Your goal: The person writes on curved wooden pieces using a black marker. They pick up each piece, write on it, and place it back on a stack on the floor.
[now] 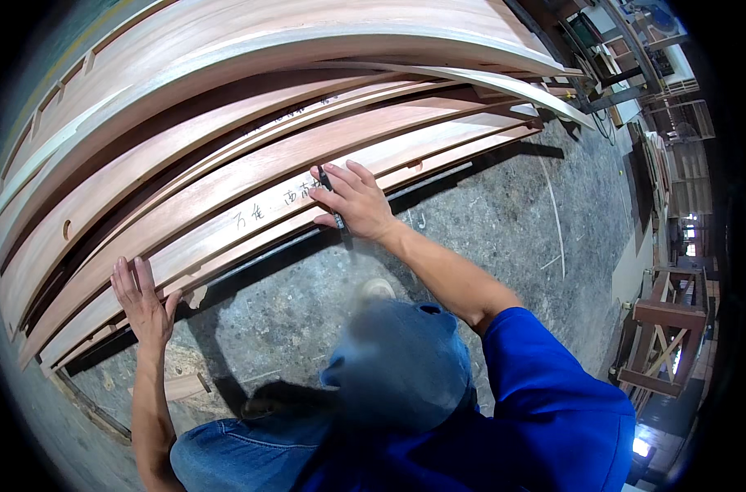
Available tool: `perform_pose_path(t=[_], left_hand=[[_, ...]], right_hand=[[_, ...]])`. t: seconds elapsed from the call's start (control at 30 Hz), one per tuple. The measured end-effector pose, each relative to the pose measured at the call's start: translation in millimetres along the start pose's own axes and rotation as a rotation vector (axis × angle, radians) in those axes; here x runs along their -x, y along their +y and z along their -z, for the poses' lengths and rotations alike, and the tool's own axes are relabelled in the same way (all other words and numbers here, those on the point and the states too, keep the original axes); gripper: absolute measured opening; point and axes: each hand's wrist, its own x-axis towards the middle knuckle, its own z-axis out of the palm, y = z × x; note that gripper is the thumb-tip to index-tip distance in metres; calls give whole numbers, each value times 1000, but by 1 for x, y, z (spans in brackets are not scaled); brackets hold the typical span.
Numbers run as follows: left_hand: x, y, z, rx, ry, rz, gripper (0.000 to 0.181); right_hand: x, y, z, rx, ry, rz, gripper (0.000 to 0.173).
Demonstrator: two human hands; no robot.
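In my right hand (pixel 359 206) is a black marker pen (pixel 338 219), held between the fingers. That hand rests over a pale wooden board (pixel 219 230) that bears handwritten characters in black ink. Its fingers cover the right end of the writing. My left hand (pixel 142 304) lies with fingers spread across the edges of the boards, further left along the same stack. Just beyond, a pinkish wooden board (pixel 256 181) lies alongside, and behind it another board (pixel 102 215) has an oval hole near its left end.
Larger wooden panels (pixel 237 43) lean at the far side. A thin pale strip (pixel 533 92) sticks out at the right. On the concrete floor (pixel 502 215) lies a wood offcut (pixel 179 386). A wooden frame stand (pixel 665 338) is at the far right.
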Motion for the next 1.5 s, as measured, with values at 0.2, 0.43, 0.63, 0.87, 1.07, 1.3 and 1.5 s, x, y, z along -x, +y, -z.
perform_pose_path(t=[0.2,0.43,0.63,0.87,1.07,1.3,1.5], left_hand=[[4,-4,4,35,-17,19,89],[-133,-36,76,32,347,69,81],[-251,-105,74,36,-44,142,70],[-197,-66,145,66,201,91,45],[-24,-47,137,123,243,63,59],[39,-38,61,26,300,249,71],[41,-29,28,118,166,245,91]], right_hand=[[-10,0,14,-158,12,22,42],[-158,79,103,130,322,96,64],[-200,158,128,74,-79,-97,55],[-163,109,190,158,190,180,42],[-68,18,187,214,288,208,32],[-39,-15,78,79,271,99,29],[-24,8,19,-26,104,68,67]])
